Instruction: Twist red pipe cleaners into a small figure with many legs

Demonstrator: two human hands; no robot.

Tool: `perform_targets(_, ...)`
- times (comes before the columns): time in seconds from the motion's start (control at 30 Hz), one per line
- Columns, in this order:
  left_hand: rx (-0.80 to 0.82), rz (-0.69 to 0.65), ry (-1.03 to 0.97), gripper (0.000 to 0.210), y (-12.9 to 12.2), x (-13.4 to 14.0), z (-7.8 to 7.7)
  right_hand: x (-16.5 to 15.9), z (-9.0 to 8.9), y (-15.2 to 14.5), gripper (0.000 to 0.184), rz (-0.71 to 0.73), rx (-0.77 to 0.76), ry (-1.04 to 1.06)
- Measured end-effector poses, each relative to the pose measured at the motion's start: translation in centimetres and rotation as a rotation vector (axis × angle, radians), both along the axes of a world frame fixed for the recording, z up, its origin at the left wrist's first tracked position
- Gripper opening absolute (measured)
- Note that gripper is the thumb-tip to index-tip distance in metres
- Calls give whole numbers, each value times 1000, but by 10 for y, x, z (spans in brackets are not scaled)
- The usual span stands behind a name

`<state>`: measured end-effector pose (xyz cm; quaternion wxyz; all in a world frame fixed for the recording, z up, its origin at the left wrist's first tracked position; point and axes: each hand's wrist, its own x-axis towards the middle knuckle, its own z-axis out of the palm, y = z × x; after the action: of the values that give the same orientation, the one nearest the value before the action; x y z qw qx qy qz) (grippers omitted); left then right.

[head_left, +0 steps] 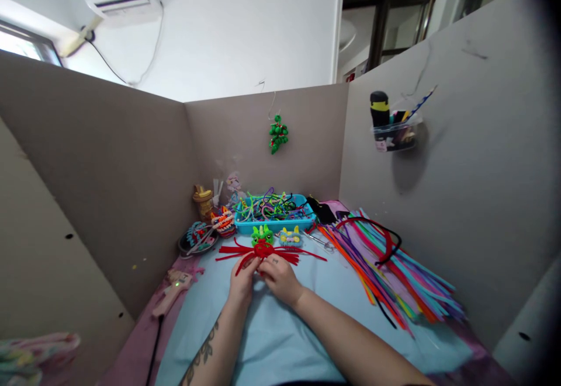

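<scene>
Red pipe cleaners [265,250] are gathered into a small rounded centre, with loose ends fanning out to both sides above the light blue cloth. My left hand [243,276] pinches the near edge of this red piece, its fingers pressed together. Close beside it, my right hand [279,277] is also closed on the red piece, and the fingertips of both hands nearly meet. My fingers hide the exact grip points. Just beyond stand a green pipe-cleaner figure [262,235] with eyes and a blue and yellow pipe-cleaner figure [290,236].
A blue tray [275,226] of tangled pipe-cleaner scraps sits at the back. Scissors [322,241] lie right of the figures. Many coloured pipe cleaners [394,269] spread on the right. A glue gun [174,294] with a lit green light and a dark bowl [198,240] are left. Grey partitions [263,158] enclose the table.
</scene>
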<state>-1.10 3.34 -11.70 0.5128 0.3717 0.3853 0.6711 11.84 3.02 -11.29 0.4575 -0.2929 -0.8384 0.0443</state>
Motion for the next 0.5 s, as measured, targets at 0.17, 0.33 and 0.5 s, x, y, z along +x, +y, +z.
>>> perform_targets(0.17,-30,86,1,35,3,-2,-1,9,3,8,19,25,-93,235)
perform_targets(0.33,-33,37,24,36,1,1,1,12,7,11,11,-121,-111,356)
perform_targets(0.5,52,-24,58,32,-3,4,4,8,7,8,12,-181,-112,349)
